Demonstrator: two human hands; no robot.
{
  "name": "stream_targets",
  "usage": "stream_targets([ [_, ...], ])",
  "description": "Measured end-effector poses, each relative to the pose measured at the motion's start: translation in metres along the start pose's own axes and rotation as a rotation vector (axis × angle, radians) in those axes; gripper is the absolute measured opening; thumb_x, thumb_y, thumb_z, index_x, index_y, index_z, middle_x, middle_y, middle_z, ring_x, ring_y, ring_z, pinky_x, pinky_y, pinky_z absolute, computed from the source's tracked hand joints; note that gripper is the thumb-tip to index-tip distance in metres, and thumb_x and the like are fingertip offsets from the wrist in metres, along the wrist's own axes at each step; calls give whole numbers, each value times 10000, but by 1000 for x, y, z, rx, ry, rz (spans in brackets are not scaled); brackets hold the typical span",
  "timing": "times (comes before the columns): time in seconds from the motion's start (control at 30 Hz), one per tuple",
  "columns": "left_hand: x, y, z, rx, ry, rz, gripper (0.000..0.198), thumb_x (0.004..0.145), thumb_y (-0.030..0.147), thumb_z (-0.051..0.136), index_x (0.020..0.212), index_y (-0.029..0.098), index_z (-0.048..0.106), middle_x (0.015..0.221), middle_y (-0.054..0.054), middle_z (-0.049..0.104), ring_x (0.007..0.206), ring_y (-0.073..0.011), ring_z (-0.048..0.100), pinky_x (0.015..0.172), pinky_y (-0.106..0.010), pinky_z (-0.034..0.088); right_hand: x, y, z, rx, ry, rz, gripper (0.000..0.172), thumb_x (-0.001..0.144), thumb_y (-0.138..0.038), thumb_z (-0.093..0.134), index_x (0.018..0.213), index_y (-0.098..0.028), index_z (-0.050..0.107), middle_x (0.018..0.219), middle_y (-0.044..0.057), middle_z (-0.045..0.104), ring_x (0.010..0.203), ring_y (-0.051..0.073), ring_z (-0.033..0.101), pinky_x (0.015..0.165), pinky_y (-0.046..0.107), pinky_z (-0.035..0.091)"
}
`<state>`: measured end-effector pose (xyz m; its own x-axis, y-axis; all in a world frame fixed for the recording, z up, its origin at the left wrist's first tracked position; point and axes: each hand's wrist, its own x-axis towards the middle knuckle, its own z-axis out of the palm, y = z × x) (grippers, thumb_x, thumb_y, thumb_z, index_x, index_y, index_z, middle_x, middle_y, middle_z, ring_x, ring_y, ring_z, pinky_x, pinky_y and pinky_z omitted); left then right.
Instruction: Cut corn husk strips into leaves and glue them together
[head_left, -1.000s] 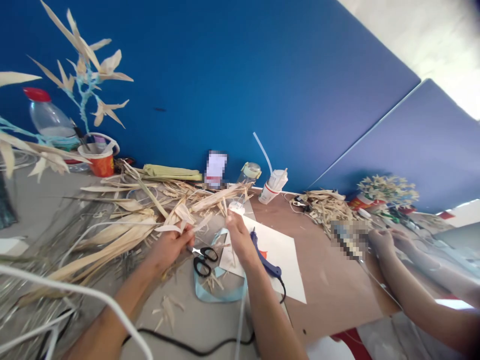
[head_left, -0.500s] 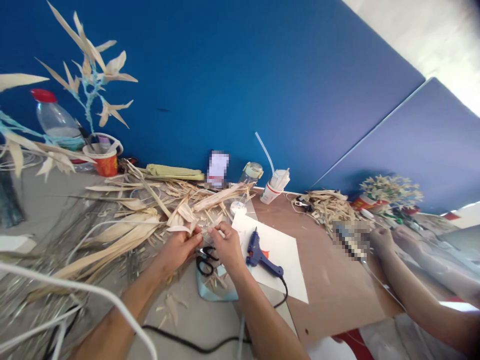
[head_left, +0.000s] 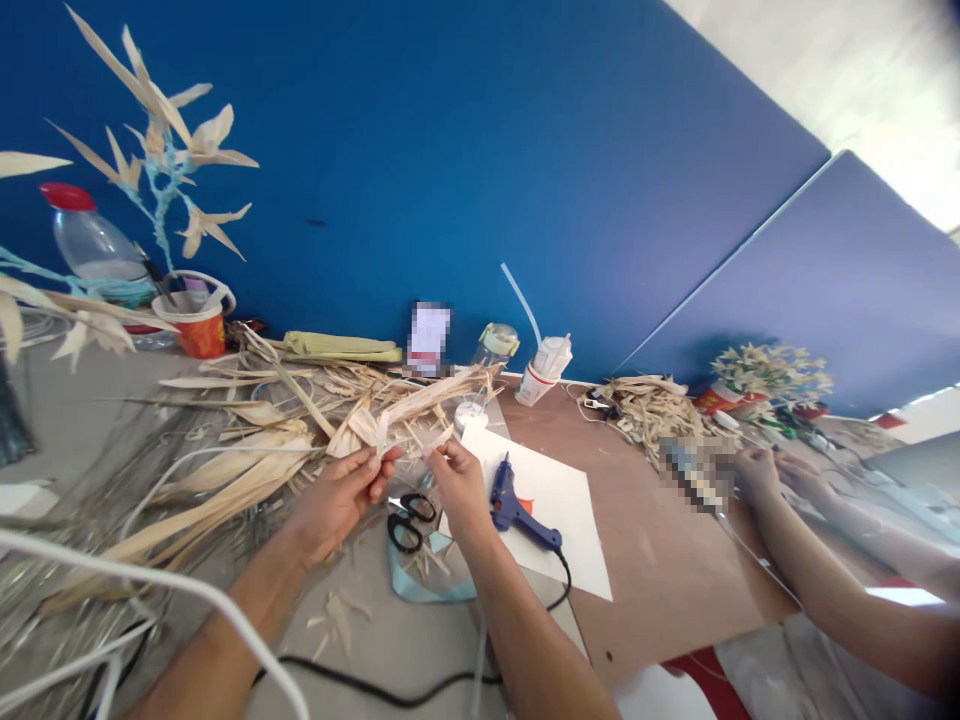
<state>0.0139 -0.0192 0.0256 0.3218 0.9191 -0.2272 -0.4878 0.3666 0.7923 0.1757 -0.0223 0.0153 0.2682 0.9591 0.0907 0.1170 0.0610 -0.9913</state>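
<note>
My left hand [head_left: 341,500] is closed, thumb and fingers pinching a small pale corn husk flower [head_left: 382,437] by its lower end. A short gap to the right, my right hand [head_left: 459,488] pinches a separate pale husk strip [head_left: 436,440] at its fingertips. Black-handled scissors [head_left: 409,522] lie below and between the hands, partly over a light blue tray [head_left: 405,580] with husk scraps in it. Just right of my right hand, a blue glue gun [head_left: 517,505] rests on a white sheet [head_left: 581,520]. Dry corn husks [head_left: 247,465] are heaped beyond and left of my left hand.
A red cup [head_left: 201,332] holds a husk-flower branch beside a red-capped bottle [head_left: 94,240]. A phone [head_left: 429,335], a lidded jar [head_left: 496,345] and a white cup [head_left: 536,385] stand along the blue partition. Another person's hands [head_left: 761,475] work at the right. A white cable [head_left: 187,585] crosses the left foreground.
My hands have moved slightly apart. My left hand has turned, and the flower in it now points more upward. The view has shifted a little to the right.
</note>
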Motion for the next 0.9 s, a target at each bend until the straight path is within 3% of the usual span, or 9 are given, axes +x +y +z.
stream_targets([
  [0.17,4,-3,-3,3,45,64,296,581,310,862,791,139,740,742,-15,638,604,-77,508,589,-195,434,-1,-1,1,117,3,55,226,706,-396,639,638,-181,617,600,-21,579,624,144,509,614,256,395],
  [0.3,6,-6,-4,56,80,89,305,585,316,854,817,147,752,745,-24,664,658,-110,556,635,-222,458,-2,0,4,147,7,56,214,702,-383,639,625,-184,622,620,-15,590,649,150,521,638,264,405],
  [0.43,5,-9,0,77,38,70,334,602,298,835,882,134,758,690,-11,642,620,-100,537,605,-214,442,-5,0,7,109,6,14,201,707,-365,629,605,-191,621,652,-5,604,700,163,539,661,268,414],
  [0.63,5,-12,6,46,17,40,318,545,288,869,793,141,734,649,-16,656,578,-105,556,591,-225,464,-7,-3,8,76,-3,-2,202,715,-343,619,579,-193,618,651,-2,601,709,165,554,674,274,423],
  [0.9,6,-17,4,43,-26,-7,366,596,280,861,907,152,717,674,-19,683,585,-107,602,610,-218,500,-6,0,9,66,-24,45,228,709,-363,627,568,-184,611,649,5,610,689,160,560,666,262,429],
])
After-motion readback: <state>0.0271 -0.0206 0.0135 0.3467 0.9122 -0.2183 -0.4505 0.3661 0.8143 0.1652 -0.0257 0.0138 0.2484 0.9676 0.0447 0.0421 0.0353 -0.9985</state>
